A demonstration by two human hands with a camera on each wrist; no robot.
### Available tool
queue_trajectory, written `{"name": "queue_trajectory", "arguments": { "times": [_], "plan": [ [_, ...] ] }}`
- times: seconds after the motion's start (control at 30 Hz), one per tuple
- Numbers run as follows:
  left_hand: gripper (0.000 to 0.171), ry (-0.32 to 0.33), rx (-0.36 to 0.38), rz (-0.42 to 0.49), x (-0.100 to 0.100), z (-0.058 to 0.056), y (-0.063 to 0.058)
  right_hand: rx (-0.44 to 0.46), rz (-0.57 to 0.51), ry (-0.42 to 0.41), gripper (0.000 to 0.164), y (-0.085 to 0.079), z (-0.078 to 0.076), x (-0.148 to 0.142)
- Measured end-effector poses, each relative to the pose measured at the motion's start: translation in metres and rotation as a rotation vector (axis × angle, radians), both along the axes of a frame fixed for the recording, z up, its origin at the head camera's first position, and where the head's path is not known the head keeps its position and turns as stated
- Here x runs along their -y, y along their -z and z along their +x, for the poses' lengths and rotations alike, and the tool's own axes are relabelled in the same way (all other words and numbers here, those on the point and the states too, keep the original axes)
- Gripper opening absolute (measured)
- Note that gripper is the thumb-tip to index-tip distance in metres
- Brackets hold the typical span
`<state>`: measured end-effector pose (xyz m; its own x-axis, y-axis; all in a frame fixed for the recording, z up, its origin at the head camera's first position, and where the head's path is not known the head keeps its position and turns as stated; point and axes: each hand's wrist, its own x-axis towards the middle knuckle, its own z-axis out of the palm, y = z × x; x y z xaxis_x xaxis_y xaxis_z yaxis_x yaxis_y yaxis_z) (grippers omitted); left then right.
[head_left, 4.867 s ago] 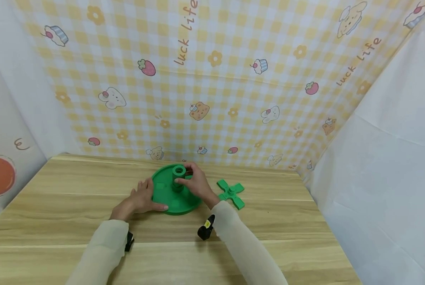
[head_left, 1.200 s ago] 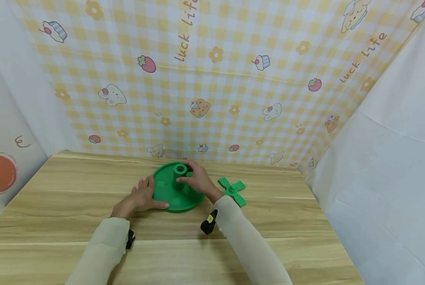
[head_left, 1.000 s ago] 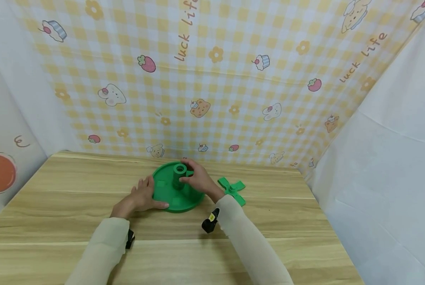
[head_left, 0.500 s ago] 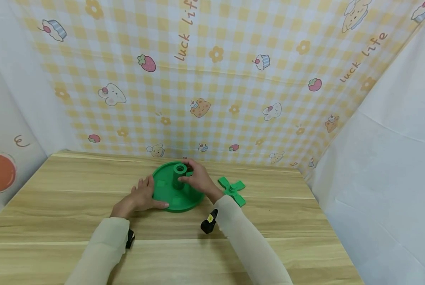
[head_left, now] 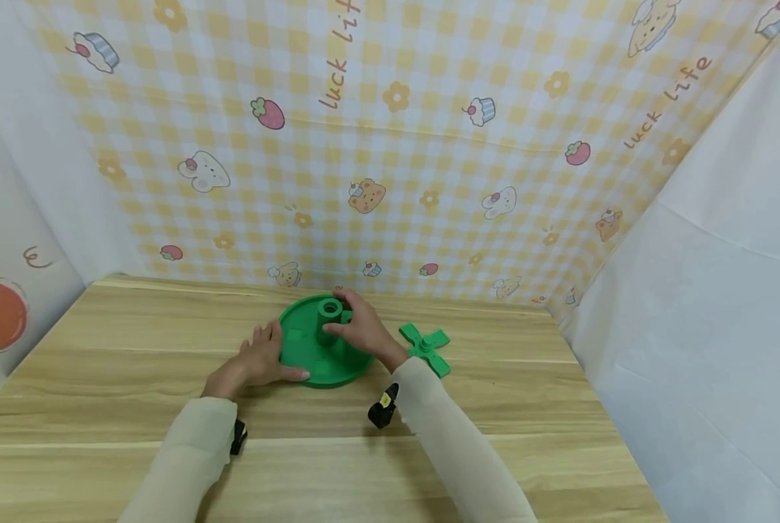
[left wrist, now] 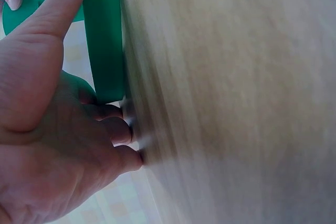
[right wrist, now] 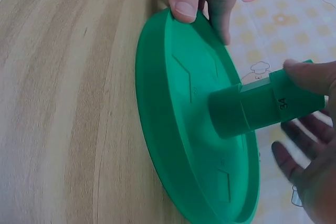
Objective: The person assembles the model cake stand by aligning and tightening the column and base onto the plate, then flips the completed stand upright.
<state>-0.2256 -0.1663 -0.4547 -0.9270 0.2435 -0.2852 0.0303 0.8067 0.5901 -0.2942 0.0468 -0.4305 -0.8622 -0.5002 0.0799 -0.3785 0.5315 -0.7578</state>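
A round green base (head_left: pixel 303 367) with a raised rim lies flat on the wooden table. My left hand (head_left: pixel 259 362) grips its left edge, thumb over the rim and fingers outside, as the left wrist view shows along the base's side wall (left wrist: pixel 105 45). A hollow green tube (right wrist: pixel 294 98) marked "34" stands upright at the centre, on a round green socket (right wrist: pixel 228 114). My right hand (head_left: pixel 367 330) holds the tube between the thumb in front and fingers behind it. Part of the tube's far side is hidden by that hand.
Just right of the base lies a green cross-shaped piece (head_left: pixel 425 350) with a small round stub at its middle; my right forearm passes close to it. A yellow checked cloth (head_left: pixel 390 218) hangs behind the table's back edge.
Both hands keep their places on the base and the tube. The right thumb shifts slightly on the tube, and the head view has tilted a little.
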Motion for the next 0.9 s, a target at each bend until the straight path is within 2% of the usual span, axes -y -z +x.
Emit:
{"name": "queue_trajectory", "arguments": {
  "times": [0.17,0.3,0.5,0.9],
  "plan": [
    [0.129,0.0,-0.004,-0.003,0.0,0.0004,-0.0004,-0.013,-0.025,-0.033,0.061,-0.0001,-0.0009,-0.0014],
    [0.129,0.002,-0.007,0.003,-0.0002,0.0005,0.0002,-0.041,0.005,-0.039,0.059,0.0014,-0.0016,-0.0003],
    [0.13,-0.003,-0.002,0.032,0.0005,0.0001,0.0011,-0.048,0.049,0.002,0.061,0.003,-0.0004,0.0022],
    [0.13,0.003,-0.015,0.007,0.0005,-0.001,0.0024,-0.138,0.068,0.07,0.059,0.0074,0.003,0.0065]
  ]
}}
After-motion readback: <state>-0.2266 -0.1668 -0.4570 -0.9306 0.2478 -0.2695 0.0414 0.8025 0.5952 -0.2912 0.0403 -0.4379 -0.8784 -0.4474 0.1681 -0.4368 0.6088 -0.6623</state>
